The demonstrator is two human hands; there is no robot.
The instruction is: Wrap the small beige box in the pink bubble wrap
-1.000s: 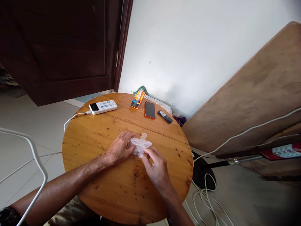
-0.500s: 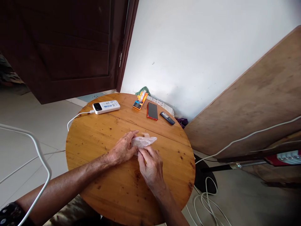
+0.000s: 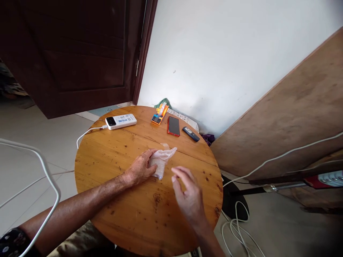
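Hands apart: left hand [image 3: 139,167] clamped on crumpled, translucent plastic bag [image 3: 162,159], right hand [image 3: 189,198] loose, empty.

Left hand [image 3: 138,167] on crumpled plastic bag [image 3: 161,159], right hand [image 3: 189,195] beside, apart.

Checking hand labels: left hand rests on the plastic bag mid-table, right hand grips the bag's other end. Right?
Not quite. The left hand does rest on the plastic bag in the middle of the table, but the right hand grips nothing: it hangs open above the wood, apart from the bag. The head view shows the gap.
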